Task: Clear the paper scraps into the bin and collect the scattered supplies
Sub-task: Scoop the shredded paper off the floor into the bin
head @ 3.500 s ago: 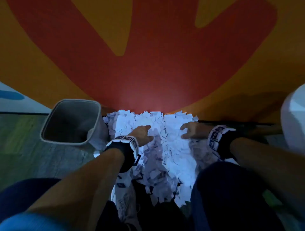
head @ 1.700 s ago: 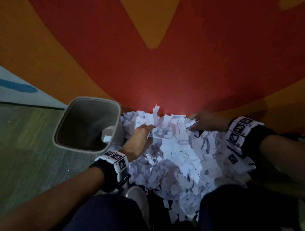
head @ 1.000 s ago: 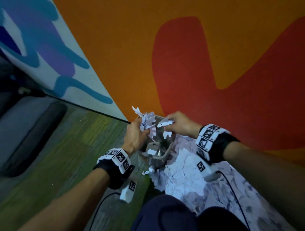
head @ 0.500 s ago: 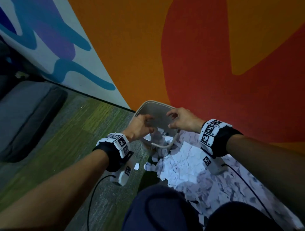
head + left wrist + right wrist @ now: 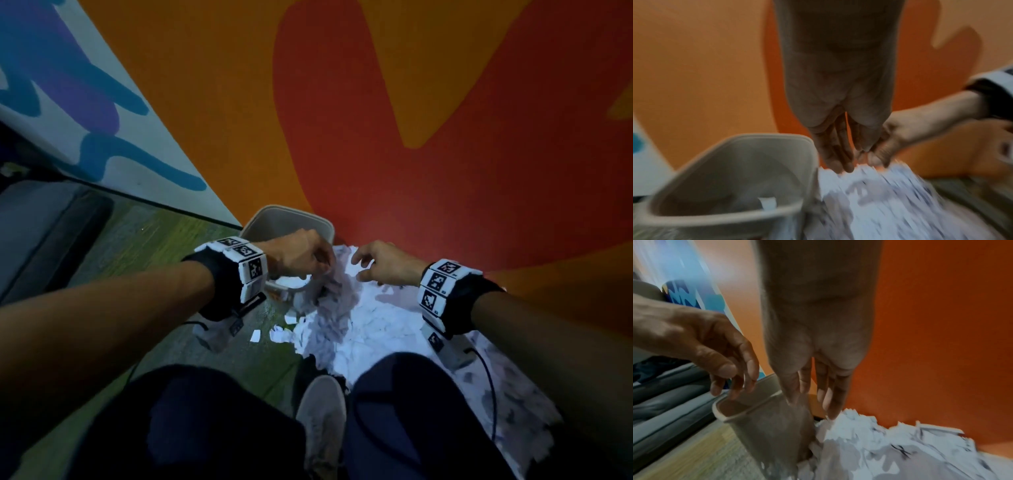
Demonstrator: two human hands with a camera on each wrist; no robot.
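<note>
A grey plastic bin stands on the floor against the orange and red wall. A big heap of white paper scraps lies right beside it, touching its right side. My left hand hangs over the bin's right rim and the heap's edge, fingers pointing down and holding nothing. In the left wrist view its fingertips almost touch the scraps. My right hand hovers just over the heap, fingers spread and relaxed, empty. One scrap shows inside the bin. No other supplies are visible.
A few loose scraps lie on the green-grey floor in front of the bin. My knees and a pale shoe are close below the heap. A dark grey cushion lies at the far left. The painted wall closes off the back.
Both hands carried a handful of scraps over the bin and let it fall in. They have since dropped from above the bin's opening to the heap on its right, empty.
</note>
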